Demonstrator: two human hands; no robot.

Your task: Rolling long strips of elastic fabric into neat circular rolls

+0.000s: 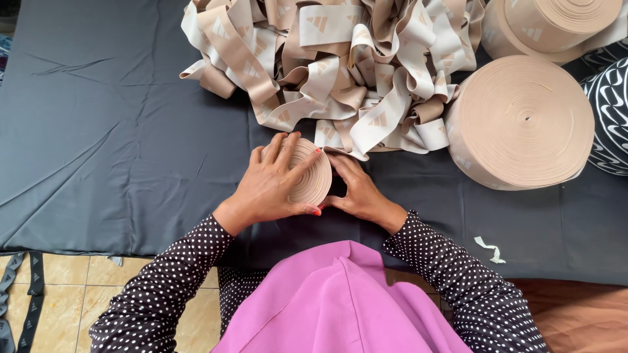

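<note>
A small roll of beige elastic band (314,183) lies on the dark grey cloth (118,150) in front of me. My left hand (275,183) lies spread flat over the top of the roll, fingers apart. My right hand (356,193) presses against the roll's right side, fingers curled around its edge. A strip of the band runs from the roll up into a loose heap of beige band (333,65) with pale triangle marks, just beyond my hands.
Two large wound beige rolls (523,121) (553,26) sit at the right. Black-and-white patterned rolls (611,111) are at the far right edge. A small pale scrap (490,248) lies on the cloth. Dark straps (19,301) lie on the tiled floor at left.
</note>
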